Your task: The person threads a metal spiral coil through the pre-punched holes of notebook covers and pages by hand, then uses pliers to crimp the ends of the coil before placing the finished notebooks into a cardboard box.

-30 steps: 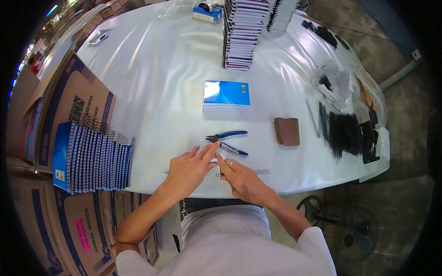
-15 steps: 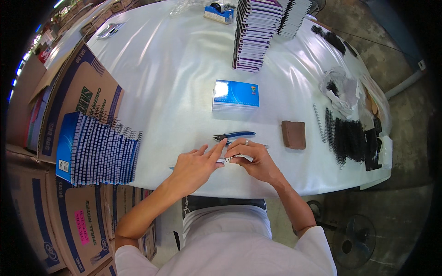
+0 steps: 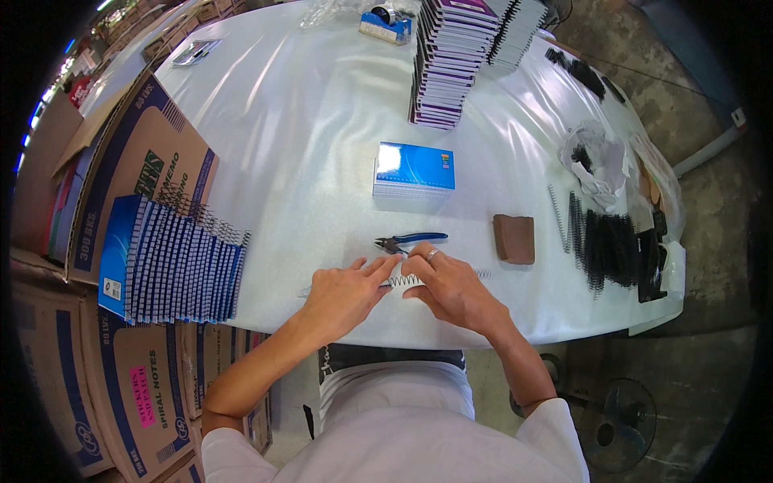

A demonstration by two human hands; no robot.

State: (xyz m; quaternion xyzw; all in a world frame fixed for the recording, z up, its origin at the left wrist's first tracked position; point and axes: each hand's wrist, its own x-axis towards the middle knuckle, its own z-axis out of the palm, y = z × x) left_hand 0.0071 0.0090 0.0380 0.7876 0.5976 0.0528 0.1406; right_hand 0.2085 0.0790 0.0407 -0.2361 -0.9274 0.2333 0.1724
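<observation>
Since the earlier frame both hands have drawn closer together, over a short white wire spiral (image 3: 403, 281) at the near edge of the desk (image 3: 306, 137). Left hand (image 3: 342, 291) — fingertips pinching the coil's left end; right hand (image 3: 451, 286), ring on one finger, curled over its right part, apparently steadying it flat for handling. Blue-handled pliers (image 3: 409, 240) lie at 12 o'clock just beyond the fingers, within reach. Farther at 12, a blue notebook stack (image 3: 415, 169); at 3 o'clock a brown block (image 3: 514, 238), then black spirals (image 3: 608, 245). At 9 o'clock, bound notebooks (image 3: 173, 262) fanned on cartons.
</observation>
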